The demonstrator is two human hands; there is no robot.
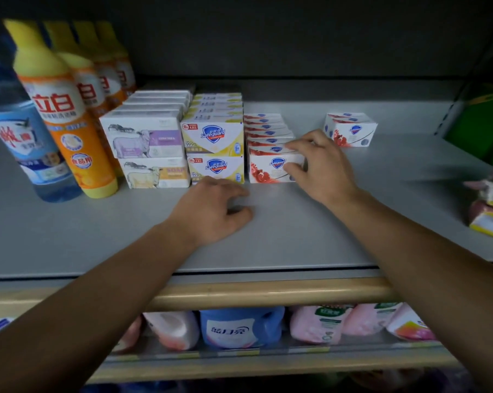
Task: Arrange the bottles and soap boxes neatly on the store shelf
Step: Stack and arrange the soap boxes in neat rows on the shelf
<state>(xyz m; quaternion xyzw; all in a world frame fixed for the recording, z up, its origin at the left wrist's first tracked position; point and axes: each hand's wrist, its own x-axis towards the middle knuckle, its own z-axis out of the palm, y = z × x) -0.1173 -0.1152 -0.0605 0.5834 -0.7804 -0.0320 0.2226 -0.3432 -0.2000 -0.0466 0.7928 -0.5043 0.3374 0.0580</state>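
Observation:
On the grey shelf point(296, 236) stand rows of soap boxes. At the left are white sheep-print boxes point(146, 139), stacked two high. Beside them are yellow Safeguard boxes point(212, 137), also two high. Then comes a single-height row of red-and-white Safeguard boxes point(268, 168). My right hand point(322, 165) grips the right end of that row's front box, fingers over its top and thumb on its face. My left hand point(215, 209) rests on the shelf with fingers loosely curled, just in front of the yellow boxes. A small stack of red-and-white boxes point(350, 129) stands apart at the right.
Orange-and-yellow dish soap bottles point(61, 109) run front to back at the left, beside a blue bottle point(27, 143). Green packaging point(478, 123) and loose packets point(492, 205) lie at the right. The lower shelf holds blue point(239, 327) and pink refill bags point(319, 324).

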